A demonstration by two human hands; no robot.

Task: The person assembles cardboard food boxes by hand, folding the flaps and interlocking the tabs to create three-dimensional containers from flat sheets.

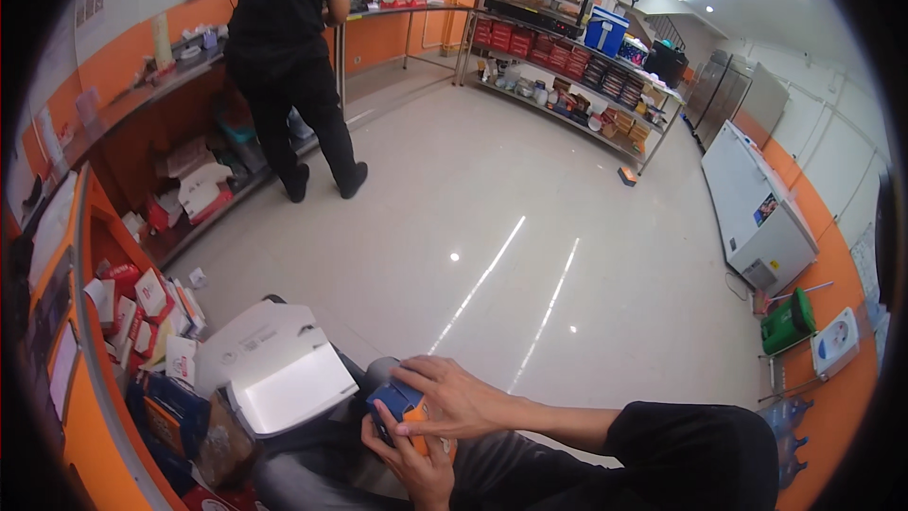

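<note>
A small blue and orange cardboard box [405,399] sits over my lap between my two hands. Its near left side is gripped by my left hand [416,464], with the fingers curled up along it. From the right, my right hand [465,401] reaches across the top, fingers and thumb bent over the box and partly hiding it. Just left of my hands, a white cardboard box [293,393] lies with its lid folded back; its inside looks bare white.
Folded red and white boxes [151,298] fill an orange shelf unit [109,397] at my left. A person in black [288,47] stands at the counter. Farther off are a stocked metal rack [567,95], a white chest freezer [757,208] and a green bin [788,322].
</note>
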